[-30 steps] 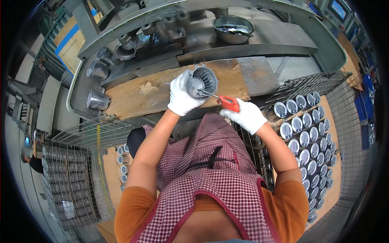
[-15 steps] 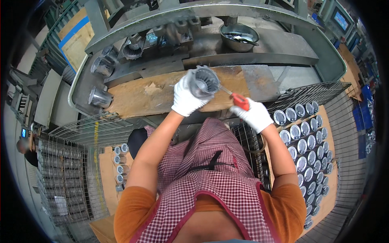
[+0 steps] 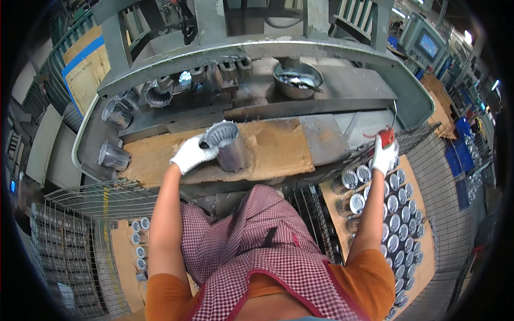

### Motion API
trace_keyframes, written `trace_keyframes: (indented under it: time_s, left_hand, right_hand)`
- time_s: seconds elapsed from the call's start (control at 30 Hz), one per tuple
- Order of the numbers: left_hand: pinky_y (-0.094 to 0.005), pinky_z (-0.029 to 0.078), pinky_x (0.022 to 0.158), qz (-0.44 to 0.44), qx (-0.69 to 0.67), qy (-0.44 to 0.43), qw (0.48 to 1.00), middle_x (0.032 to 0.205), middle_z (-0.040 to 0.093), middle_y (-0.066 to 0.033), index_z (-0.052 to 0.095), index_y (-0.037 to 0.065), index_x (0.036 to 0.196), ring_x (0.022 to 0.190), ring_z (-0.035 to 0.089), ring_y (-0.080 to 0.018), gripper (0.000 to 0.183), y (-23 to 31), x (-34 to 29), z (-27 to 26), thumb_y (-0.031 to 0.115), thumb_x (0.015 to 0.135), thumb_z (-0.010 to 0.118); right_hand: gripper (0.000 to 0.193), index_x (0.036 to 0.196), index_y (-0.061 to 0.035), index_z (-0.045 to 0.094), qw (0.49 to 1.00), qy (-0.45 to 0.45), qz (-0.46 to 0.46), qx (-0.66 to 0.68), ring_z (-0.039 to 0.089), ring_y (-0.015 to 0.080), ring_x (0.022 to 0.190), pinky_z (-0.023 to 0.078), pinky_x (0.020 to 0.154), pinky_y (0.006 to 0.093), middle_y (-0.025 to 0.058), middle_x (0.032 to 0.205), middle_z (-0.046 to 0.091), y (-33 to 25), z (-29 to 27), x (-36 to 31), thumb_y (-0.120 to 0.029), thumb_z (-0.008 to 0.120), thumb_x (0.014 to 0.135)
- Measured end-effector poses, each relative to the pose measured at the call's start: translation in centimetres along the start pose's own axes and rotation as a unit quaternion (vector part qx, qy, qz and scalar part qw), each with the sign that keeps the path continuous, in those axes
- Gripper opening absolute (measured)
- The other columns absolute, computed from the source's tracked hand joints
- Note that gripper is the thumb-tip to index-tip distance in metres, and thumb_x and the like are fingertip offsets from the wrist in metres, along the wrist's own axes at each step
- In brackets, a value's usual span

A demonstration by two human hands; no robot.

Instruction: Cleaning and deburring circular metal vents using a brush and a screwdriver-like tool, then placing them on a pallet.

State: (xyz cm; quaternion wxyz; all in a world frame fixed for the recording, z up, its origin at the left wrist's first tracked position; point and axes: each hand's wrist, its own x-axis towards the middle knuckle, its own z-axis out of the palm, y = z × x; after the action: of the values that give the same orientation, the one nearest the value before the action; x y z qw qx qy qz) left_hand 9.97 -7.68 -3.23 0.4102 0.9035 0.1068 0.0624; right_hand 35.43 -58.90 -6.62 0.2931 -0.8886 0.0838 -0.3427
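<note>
A grey finned metal casting (image 3: 233, 151), shaped like a cup, stands on the brown cardboard (image 3: 278, 147) on the bench in front of me, its ribbed opening up and tipped toward me. My white-gloved left hand (image 3: 194, 154) grips it at the left side of its rim. Out to the right, above the wire basket's edge, my gloved right hand (image 3: 384, 155) is closed round a red-handled tool (image 3: 386, 137). The tool's thin metal shaft points up and away; its exact kind is hard to make out.
More castings (image 3: 113, 156) lie at the bench's left. A metal bowl (image 3: 297, 80) with scraps sits at the back. On my right, a wire basket (image 3: 412, 131) holds rows of round metal parts (image 3: 392, 222); more parts (image 3: 140, 251) stand low on my left. A screen (image 3: 428, 46) is far right.
The casting has come down from the air onto the cardboard, left hand still on it. My right hand has swung away to the right with the tool. The view has shifted too.
</note>
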Motion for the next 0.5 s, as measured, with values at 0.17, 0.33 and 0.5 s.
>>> trace_keyframes:
  time_s: [0.17,0.33,0.5]
  left_hand:
    - [-0.0389,0.042,0.100,-0.056,0.083,-0.024,0.995,0.127,0.056,-0.0219,0.054,0.000,0.127,0.116,0.055,-0.0341,0.082,1.1,-0.5,0.7,0.051,0.067,0.077]
    - [-0.0404,0.042,0.098,-0.006,0.134,0.022,0.991,0.116,0.061,-0.0194,0.060,0.003,0.120,0.112,0.056,-0.0353,0.063,0.1,-1.1,0.1,0.050,0.079,0.066]
    - [-0.0432,0.044,0.091,0.029,0.129,0.096,0.987,0.108,0.063,-0.0194,0.065,0.005,0.110,0.104,0.057,-0.0379,0.053,-2.8,-0.1,0.7,0.050,0.095,0.043]
  right_hand:
    - [0.062,0.129,-0.0066,0.054,0.979,0.076,-0.166,0.087,0.059,0.0363,0.107,0.045,0.094,0.0427,0.0184,0.118,0.061,-7.9,-0.1,-4.1,-0.037,0.072,0.078]
    - [0.063,0.124,-0.0081,0.058,0.955,-0.024,-0.289,0.056,0.063,0.0375,0.094,0.049,0.084,0.0447,0.0176,0.101,0.065,-17.4,5.5,-2.1,-0.049,0.069,0.077]
    - [0.050,0.114,-0.0120,0.064,0.942,-0.229,-0.244,0.007,0.064,0.0379,0.091,0.050,0.080,0.0461,0.0193,0.098,0.068,-21.4,8.9,0.1,-0.051,0.059,0.084]
